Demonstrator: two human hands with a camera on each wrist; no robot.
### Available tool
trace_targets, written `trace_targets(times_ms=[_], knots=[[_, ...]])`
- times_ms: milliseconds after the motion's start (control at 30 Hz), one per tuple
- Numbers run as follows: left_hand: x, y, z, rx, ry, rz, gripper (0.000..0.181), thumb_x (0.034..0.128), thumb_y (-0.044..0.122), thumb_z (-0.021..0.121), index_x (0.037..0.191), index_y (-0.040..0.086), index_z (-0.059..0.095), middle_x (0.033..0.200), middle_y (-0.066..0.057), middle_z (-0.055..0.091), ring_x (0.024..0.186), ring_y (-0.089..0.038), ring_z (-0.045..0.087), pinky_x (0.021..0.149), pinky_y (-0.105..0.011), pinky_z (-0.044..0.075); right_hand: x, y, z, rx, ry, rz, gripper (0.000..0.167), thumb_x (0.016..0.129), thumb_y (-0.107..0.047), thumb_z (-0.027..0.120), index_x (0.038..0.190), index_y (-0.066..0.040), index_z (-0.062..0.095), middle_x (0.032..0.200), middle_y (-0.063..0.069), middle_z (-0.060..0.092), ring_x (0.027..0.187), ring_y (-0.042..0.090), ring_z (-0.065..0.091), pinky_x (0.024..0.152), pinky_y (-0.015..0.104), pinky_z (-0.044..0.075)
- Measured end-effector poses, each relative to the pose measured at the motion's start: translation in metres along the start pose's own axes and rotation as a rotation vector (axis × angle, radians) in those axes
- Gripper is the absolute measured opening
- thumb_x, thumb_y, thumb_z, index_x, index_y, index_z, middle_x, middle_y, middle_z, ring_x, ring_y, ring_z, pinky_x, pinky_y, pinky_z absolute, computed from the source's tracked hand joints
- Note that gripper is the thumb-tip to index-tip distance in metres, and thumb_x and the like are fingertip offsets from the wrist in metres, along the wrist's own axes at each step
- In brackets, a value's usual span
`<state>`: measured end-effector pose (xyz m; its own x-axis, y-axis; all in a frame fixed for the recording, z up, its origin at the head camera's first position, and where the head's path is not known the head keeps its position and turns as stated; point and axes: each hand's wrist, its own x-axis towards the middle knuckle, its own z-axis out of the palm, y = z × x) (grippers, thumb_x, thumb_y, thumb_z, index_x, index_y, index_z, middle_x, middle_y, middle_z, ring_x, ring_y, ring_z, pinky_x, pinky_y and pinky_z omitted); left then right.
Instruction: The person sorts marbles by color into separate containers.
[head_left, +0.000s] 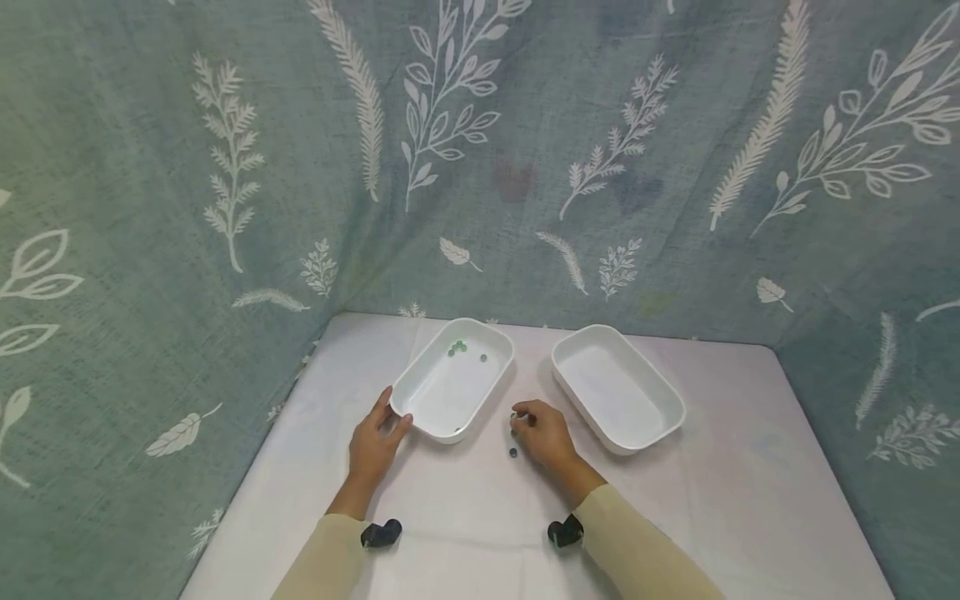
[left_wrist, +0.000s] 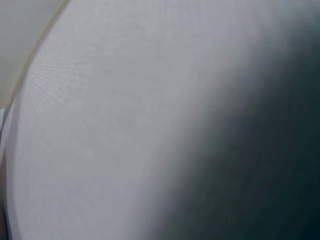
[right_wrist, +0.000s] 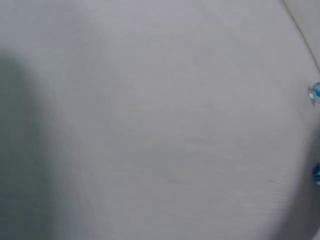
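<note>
My left hand (head_left: 372, 442) holds the near left corner of a white tray (head_left: 480, 414), thumb at the near wall and fingers along the left side. Inside this tray lie several small glass marbles (head_left: 483, 358), some green and some bluish. Between the two trays, my right hand (head_left: 546, 433) is low over the table, its thumb and fingertips pinched at a small marble that they mostly cover. A dark blue marble (head_left: 513, 452) lies on the table just nearer than those fingertips. In the right wrist view, marbles (right_wrist: 315, 93) show at the right edge; no fingers are visible there.
A second white tray (head_left: 652, 408) stands right of my right hand, with no marbles visible in it. Pale cloth covers the table (head_left: 465, 508). A green leaf-patterned curtain (head_left: 510, 167) hangs behind and at both sides.
</note>
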<state>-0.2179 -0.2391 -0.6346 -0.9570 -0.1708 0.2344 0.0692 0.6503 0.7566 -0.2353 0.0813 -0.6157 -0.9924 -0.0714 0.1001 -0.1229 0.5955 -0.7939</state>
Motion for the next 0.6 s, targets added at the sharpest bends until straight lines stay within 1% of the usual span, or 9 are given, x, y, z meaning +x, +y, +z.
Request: trace_targets(times_ms=[100, 233, 400, 500, 600], knots=[[0.0, 0.0, -0.001, -0.007, 0.001, 0.003, 0.074, 0.0886, 0.04, 0.071, 0.152, 0.026, 0.035, 0.139, -0.008, 0.054, 0.136, -0.028, 0.04, 0.11, -0.051, 0.03, 0.006, -0.003, -0.003, 0.002, 0.01, -0.008, 0.021, 0.087, -0.017, 0.073, 0.108, -0.015, 0.071, 0.096, -0.008, 0.064, 0.079, 0.011, 0.054, 0.066, 0.028, 0.049], [0.0, 0.003, -0.002, -0.02, -0.003, 0.013, 0.075, 0.0887, 0.035, 0.072, 0.152, 0.023, 0.034, 0.139, -0.01, 0.053, 0.136, -0.029, 0.039, 0.11, -0.052, 0.029, 0.013, -0.006, -0.009, 0.003, 0.014, 0.015, 0.02, 0.089, -0.018, 0.071, 0.109, -0.016, 0.071, 0.096, -0.008, 0.063, 0.077, 0.011, 0.054, 0.063, 0.026, 0.049], [0.0, 0.006, -0.003, -0.027, -0.002, 0.004, 0.074, 0.0889, 0.035, 0.072, 0.152, 0.023, 0.035, 0.14, -0.01, 0.052, 0.136, -0.029, 0.039, 0.11, -0.053, 0.029, 0.022, -0.007, -0.013, 0.003, -0.002, 0.106, 0.021, 0.092, -0.024, 0.068, 0.111, -0.019, 0.069, 0.098, -0.009, 0.062, 0.079, 0.012, 0.055, 0.063, 0.027, 0.05], [0.0, 0.007, -0.003, -0.033, -0.005, -0.008, 0.074, 0.0888, 0.037, 0.072, 0.152, 0.024, 0.035, 0.14, -0.009, 0.052, 0.137, -0.028, 0.038, 0.11, -0.052, 0.029, 0.027, -0.008, -0.015, 0.0, -0.001, 0.156, 0.018, 0.092, -0.025, 0.068, 0.11, -0.022, 0.069, 0.094, -0.009, 0.061, 0.077, 0.012, 0.057, 0.062, 0.028, 0.051], [0.0, 0.006, -0.002, -0.028, -0.012, -0.017, 0.075, 0.0887, 0.038, 0.071, 0.152, 0.024, 0.034, 0.14, -0.009, 0.052, 0.137, -0.028, 0.038, 0.111, -0.051, 0.028, 0.032, -0.009, -0.017, 0.015, -0.002, 0.184, 0.016, 0.092, -0.025, 0.068, 0.108, -0.022, 0.068, 0.09, -0.007, 0.061, 0.075, 0.014, 0.058, 0.061, 0.029, 0.052]])
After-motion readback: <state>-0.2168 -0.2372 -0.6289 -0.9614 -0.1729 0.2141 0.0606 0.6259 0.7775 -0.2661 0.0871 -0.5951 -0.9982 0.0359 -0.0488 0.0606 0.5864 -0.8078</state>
